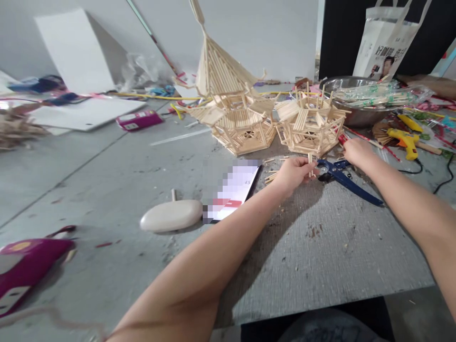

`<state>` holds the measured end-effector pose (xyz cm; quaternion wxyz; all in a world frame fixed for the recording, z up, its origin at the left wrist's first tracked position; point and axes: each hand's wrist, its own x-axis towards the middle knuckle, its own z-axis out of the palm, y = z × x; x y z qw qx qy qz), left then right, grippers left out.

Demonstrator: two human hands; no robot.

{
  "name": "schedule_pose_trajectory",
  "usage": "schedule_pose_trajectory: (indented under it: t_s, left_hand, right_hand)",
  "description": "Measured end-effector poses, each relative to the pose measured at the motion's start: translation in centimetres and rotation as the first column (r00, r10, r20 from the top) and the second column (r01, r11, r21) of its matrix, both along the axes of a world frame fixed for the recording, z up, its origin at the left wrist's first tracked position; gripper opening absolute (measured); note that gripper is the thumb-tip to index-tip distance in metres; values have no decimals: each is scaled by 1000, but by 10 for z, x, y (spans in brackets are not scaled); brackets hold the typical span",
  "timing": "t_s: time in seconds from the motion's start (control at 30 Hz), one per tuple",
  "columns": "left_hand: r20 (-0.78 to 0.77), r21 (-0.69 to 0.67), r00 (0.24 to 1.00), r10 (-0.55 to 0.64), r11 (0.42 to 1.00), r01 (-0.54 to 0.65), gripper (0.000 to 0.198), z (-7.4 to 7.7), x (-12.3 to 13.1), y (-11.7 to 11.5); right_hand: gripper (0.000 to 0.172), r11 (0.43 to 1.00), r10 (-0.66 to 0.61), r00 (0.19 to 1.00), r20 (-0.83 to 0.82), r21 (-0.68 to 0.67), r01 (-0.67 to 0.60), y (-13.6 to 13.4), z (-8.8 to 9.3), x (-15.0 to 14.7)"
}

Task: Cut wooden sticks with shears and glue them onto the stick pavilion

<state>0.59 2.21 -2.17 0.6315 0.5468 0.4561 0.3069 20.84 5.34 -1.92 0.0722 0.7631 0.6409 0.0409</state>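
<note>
My left hand (292, 174) is closed, pinching short wooden sticks (310, 165) upright between thumb and fingers. My right hand (359, 152) is closed on a small red object (342, 139); most of it is hidden, so its kind is unclear. Between the two hands, dark blue hand cutters (351, 184) lie on the grey table (320, 247). Just beyond my hands stands a wooden-stick model (309, 124) with several upright posts. Left of it is a similar stick model (242, 126) topped by a tall pointed roof (223, 69).
Left of my left forearm lie a phone (233, 187) and a pale oval case (171, 215). A yellow glue gun (406, 141) and a metal bowl (359, 115) with packed sticks are at the right. Purple power strips (139, 120) sit on the left, and a white bag (386, 45) stands behind.
</note>
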Motion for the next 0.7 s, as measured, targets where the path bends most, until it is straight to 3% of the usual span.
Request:
schedule_pose_trajectory:
  t_s: [0.3, 0.47, 0.6, 0.63, 0.7]
  left_hand:
    - [-85, 199, 996, -40, 978, 56, 17, -6, 6, -10]
    - [-53, 124, 996, -72, 989, 78, 17, -2, 6, -13]
    - [11, 68, 998, -59, 996, 58, 23, -5, 3, -11]
    - [26, 59, 998, -57, 997, 56, 24, -6, 2, -10]
    - [44, 42, 997, -58, 998, 56, 27, -8, 0, -9]
  right_hand:
    - [33, 1000, -14, 992, -124, -1, 14, 7, 0, 3]
    - [27, 1000, 29, 934, -357, 17, -25, -2, 6, 15]
    - [29, 995, 70, 805, -589, -16, -98, -23, 9, 15]
    - [28, 993, 71, 743, -666, -23, -117, -29, 9, 13]
    - [27, 990, 49, 530, -846, -28, -137, -39, 7, 10]
